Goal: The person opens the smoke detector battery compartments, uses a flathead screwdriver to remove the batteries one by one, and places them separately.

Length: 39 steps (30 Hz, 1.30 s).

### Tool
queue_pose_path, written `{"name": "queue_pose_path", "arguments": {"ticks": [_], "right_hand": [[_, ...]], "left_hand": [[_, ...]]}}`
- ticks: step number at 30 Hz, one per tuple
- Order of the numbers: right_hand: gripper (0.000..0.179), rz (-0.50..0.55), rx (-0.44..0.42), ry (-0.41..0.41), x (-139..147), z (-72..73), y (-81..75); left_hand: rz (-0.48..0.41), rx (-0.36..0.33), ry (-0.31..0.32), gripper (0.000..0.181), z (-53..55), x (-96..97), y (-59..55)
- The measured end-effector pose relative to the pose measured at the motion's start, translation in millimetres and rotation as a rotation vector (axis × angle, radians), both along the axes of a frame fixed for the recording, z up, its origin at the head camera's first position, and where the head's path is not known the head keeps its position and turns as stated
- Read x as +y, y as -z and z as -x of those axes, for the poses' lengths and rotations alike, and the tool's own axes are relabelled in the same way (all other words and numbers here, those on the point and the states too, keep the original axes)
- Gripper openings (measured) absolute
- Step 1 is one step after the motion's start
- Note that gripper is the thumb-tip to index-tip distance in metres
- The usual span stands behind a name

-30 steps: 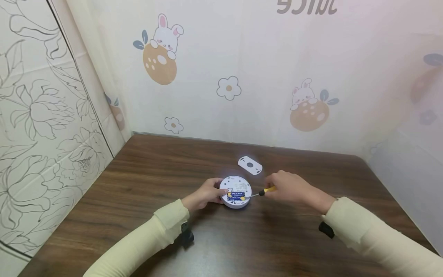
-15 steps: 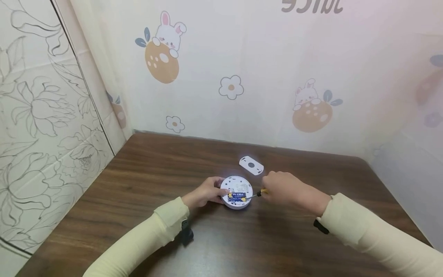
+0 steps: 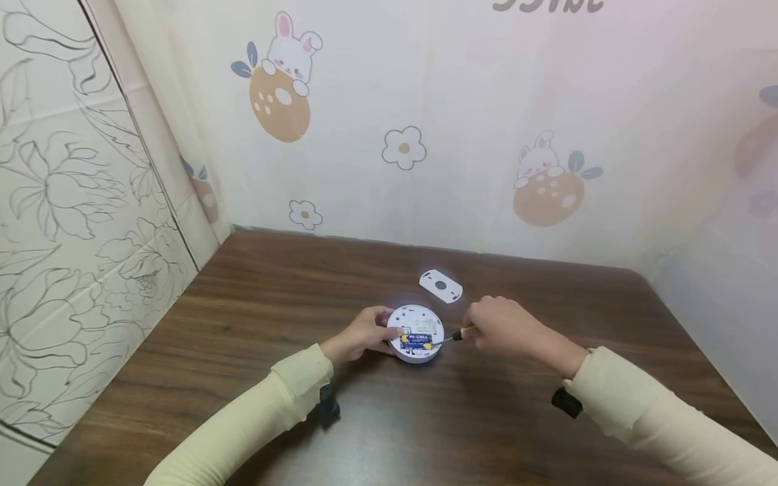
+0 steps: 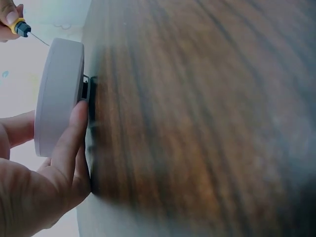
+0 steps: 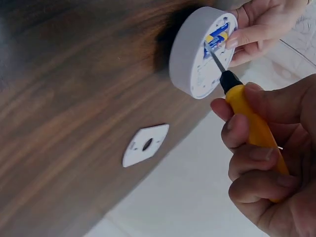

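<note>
A round white smoke detector (image 3: 413, 317) sits on the table with its battery side up. My left hand (image 3: 365, 334) grips its left edge, the thumb over the top by the batteries and the fingers round the side and under the rim. Blue-and-yellow batteries (image 5: 217, 37) lie side by side in its compartment. My right hand (image 3: 501, 324) holds a screwdriver (image 5: 254, 121) with a yellow handle and black collar, fingers curled round it. The thin metal shaft (image 5: 217, 62) slants down into the compartment, its tip at the end of the batteries.
Behind the smoke detector a flat white mounting plate (image 3: 451, 292) with a round centre lies on the dark wooden table (image 3: 292, 290). A curtain (image 3: 365, 81) printed with rabbits and flowers hangs along the table's back edge.
The head view has tilted slightly. My right hand and the screwdriver handle have shifted a little, with the tip still at the batteries' end. My left hand keeps its grip on the smoke detector.
</note>
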State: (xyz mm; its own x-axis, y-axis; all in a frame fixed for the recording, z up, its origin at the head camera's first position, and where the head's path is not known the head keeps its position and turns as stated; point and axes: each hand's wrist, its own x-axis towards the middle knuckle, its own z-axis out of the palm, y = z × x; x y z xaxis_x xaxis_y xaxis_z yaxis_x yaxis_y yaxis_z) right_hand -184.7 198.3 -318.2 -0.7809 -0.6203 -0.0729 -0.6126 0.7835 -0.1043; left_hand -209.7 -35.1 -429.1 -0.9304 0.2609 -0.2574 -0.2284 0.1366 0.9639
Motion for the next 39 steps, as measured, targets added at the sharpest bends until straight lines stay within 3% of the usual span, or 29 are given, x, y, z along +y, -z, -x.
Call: {"name": "queue_pose_path", "arguments": {"ticks": [11,25,39], "right_hand": [[0.007,0.180,-0.026,0.022,17.6,-2.0,18.3],[0.010,0.305,-0.104,0.079,35.4,0.8,38.6],[0.010,0.435,-0.192,0.058,50.5,6.9,58.5]], "left_hand": [[-0.039,0.016,-0.006,0.044,-1.1,1.0,1.8],[-0.032,0.017,-0.028,0.042,-5.3,3.2,-2.0],[-0.037,0.006,-0.055,0.042,-5.5,6.3,-3.0]]}}
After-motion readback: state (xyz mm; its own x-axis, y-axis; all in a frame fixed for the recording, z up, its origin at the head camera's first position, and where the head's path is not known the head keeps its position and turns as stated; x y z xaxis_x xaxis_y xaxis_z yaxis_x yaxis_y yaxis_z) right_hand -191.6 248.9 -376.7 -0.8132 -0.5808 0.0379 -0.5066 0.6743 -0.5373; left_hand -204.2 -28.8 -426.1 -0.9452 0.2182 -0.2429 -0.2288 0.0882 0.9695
